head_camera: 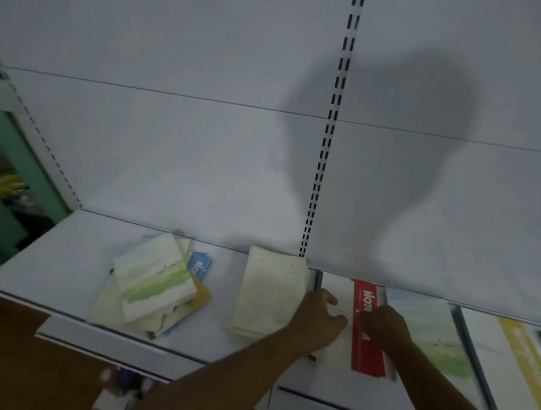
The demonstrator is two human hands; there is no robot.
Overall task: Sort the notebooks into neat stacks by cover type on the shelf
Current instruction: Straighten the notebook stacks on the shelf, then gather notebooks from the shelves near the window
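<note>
Shelf (55, 269): 2 hands (316, 323) (red notebook (366, 348))

Dim, soft overall blur, large head shadow (386, 133) on back panel (168, 144), wide-angle bending at edges

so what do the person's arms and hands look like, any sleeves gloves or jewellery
Both arms are bare from the frame's bottom edge up to the hands: no sleeves show. The left hand and right hand wear no gloves, and no watch, bracelet or ring shows on either wrist or on the fingers in view. The picture is dim and a little blurred, so small items could be missed.
</note>
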